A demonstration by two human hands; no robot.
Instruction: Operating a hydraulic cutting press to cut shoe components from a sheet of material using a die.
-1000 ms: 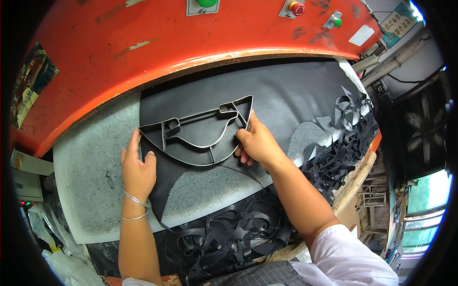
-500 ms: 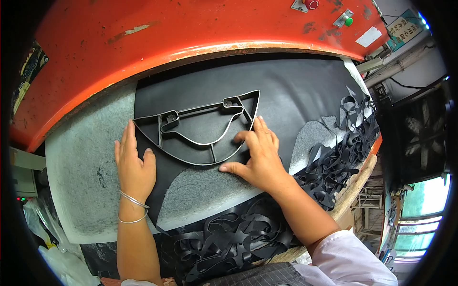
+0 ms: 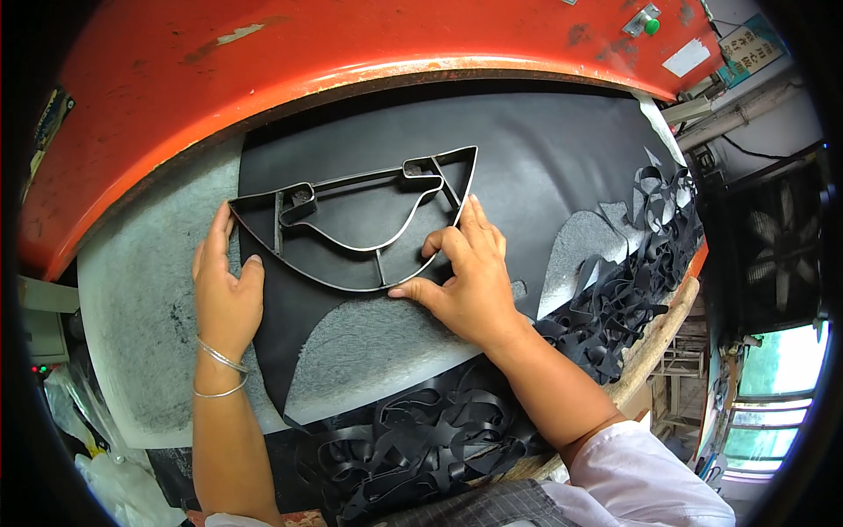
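Observation:
A half-moon metal cutting die, with inner curved blades and crosspieces, lies on a black sheet that looks like leather or rubber. Its straight side faces away from me, its rounded side toward me. My left hand, wearing thin bangles, has its fingers stretched out, fingertips touching the die's left point. At the right part of the curve my right hand grips the rim. Its index finger bends over the edge, the thumb presses the near side, and the other fingers lie along the outside.
A red machine body with a green button arches across the far side. Grey-white board shows at left and through cut-outs. Black offcut strips heap along the near edge, more at right. A fan stands far right.
The die has shifted slightly left and away from me over the black sheet, both hands travelling with it. The whole view has also tilted a little.

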